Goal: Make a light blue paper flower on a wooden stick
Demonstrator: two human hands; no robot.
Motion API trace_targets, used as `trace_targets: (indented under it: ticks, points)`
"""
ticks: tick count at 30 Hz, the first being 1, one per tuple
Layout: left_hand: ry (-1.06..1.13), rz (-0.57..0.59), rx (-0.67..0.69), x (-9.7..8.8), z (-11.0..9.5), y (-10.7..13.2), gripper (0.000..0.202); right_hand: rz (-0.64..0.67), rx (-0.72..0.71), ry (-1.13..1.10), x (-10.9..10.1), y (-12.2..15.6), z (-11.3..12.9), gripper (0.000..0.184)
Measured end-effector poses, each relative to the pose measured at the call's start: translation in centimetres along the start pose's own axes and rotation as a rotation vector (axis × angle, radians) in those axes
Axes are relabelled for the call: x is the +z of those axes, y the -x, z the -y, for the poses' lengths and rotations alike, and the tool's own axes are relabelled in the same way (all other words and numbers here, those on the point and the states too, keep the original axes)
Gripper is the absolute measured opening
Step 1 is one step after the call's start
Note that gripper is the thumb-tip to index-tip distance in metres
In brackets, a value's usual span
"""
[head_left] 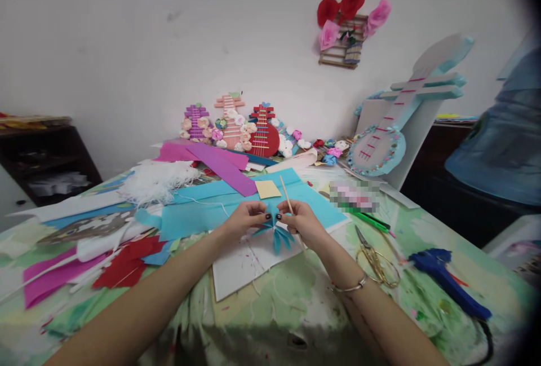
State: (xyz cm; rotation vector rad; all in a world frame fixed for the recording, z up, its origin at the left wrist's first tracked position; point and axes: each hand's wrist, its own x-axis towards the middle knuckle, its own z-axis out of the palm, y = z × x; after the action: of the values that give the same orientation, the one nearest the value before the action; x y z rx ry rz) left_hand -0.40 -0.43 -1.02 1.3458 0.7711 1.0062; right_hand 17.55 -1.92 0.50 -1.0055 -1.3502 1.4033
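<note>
Fringed blue paper (280,238) is above the white sheet (230,277) on the counter (291,295), pinched in the closed fingers (257,208) of the left hand (245,221) and right hand (305,225), which also holds a slanting stick (285,191)

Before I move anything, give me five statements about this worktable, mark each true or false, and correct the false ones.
1. The left hand and the right hand both hold the blue paper piece. True.
2. The thin wooden stick is in the left hand. False: the right hand holds it.
3. The blue glue gun lies to the right of the gold-handled scissors. True.
4. The red model lute stands to the left of the purple model lute. False: it stands to the right.
5. The pale yellow paper square lies just beyond the hands. True.
</note>
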Motion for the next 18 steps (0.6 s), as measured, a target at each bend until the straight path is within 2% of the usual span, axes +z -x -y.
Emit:
trace_targets:
  ticks: [5,11,18]
  points:
    - [-0.029,-0.044,0.013,0.05,-0.12,-0.06,0.039,-0.036,0.002,0.027,0.16,0.03,-0.06,0.028]
    - [-0.014,-0.043,0.023,0.44,-0.63,0.09,0.041,-0.009,0.0,0.033,0.47,0.16,0.0,0.031]
    - [0.004,-0.056,-0.065,0.23,-0.53,0.09,0.042,-0.036,-0.047,0.029,0.42,-0.07,-0.29,0.034]
